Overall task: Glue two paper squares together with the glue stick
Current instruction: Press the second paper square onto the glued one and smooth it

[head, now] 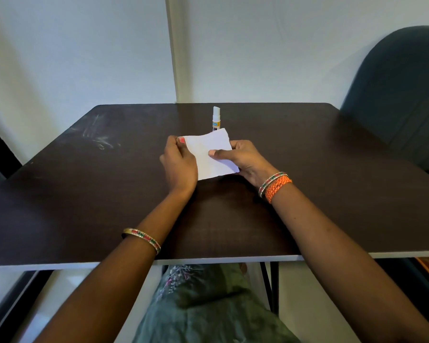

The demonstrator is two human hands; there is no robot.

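Holding a white paper square [212,154] between them, both hands are raised a little over the middle of the dark brown worktop [84,184]. The left hand [180,163] curls round the paper's left edge, its thumb with a pink nail pressed on the far left corner. The right hand [243,158] pinches the right edge, thumb lying flat on top of the sheet and fingers tucked underneath. Whether this is one sheet or two laid together cannot be told. The paper is slightly bowed and tilted, its near edge casting a shadow on the worktop.

Just beyond the paper's far edge stands the glue stick [216,119], upright and uncapped, its white tip slanted and its lower body hidden behind the sheet.

A beaded bangle [142,239] sits on the left forearm; a matching bangle and an orange woven band [278,186] circle the right wrist.

Pale scuff marks [98,137] streak the worktop's far left part. Behind it rise plain white walls meeting at a corner [174,50], and a dark teal chair back [401,95] stands at the far right. Green patterned fabric [203,305] covers the person's lap below the near edge.
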